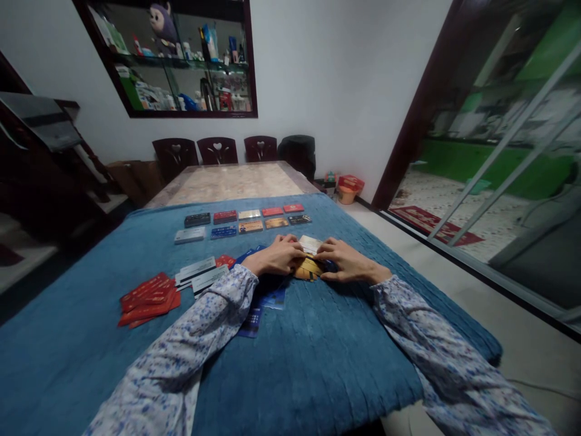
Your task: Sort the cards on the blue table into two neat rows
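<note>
A small fan of yellow cards [307, 269] lies on the blue cloth between my hands. My left hand [276, 255] reaches in from the left, its fingers bent and closed on the cards' near-left edge. From the right, my right hand [347, 261] has its fingers curled over the other side of them. Just behind is a whitish card [310, 243], partly covered by my fingertips. Blue cards [273, 298] stick out beneath my left wrist and forearm. Grey-white striped cards [200, 270] and a spread of red cards [149, 300] lie farther left.
Two rows of card stacks, including a black stack [196, 219] and an orange stack [250, 226], stand across the cloth [327, 357]. Beyond is the bare marble tabletop [227, 181], with chairs [218, 150] behind. The cloth's right edge hangs over the floor.
</note>
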A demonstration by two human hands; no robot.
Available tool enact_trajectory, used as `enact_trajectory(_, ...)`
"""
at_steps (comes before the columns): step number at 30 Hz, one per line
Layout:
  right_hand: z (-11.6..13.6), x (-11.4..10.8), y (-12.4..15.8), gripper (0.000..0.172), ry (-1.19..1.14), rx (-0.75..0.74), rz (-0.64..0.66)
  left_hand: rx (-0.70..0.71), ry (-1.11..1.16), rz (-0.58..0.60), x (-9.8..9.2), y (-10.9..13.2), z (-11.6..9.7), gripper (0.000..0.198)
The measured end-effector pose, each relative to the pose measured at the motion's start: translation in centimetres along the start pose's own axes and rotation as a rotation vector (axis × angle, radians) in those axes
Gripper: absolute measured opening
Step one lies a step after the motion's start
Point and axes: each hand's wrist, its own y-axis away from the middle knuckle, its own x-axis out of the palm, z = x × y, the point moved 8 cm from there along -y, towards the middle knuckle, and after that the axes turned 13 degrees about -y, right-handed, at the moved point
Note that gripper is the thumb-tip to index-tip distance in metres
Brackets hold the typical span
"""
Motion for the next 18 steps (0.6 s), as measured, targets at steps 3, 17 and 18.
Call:
enact_trajectory(3, 0.3, -0.2, 0.0, 0.033, -0.013, -0.026, -0.022, 0.002, 0.01, -0.031, -0.5, 0.2, 0.2, 0.016)
enact_trajectory(17, 1.4, -2.1, 0.7, 0.023, -0.033, -0.093, -0.184, -0.005, 0.141, -0.068, -2.6, 0.6, 1.2, 0.021)
enact_trajectory(18, 1.5, -2.4, 0.7, 0.024, -0.026, -0.097, -0.213, -0.007, 0.151, -0.098, -2.7, 0.6, 1.3, 0.022)
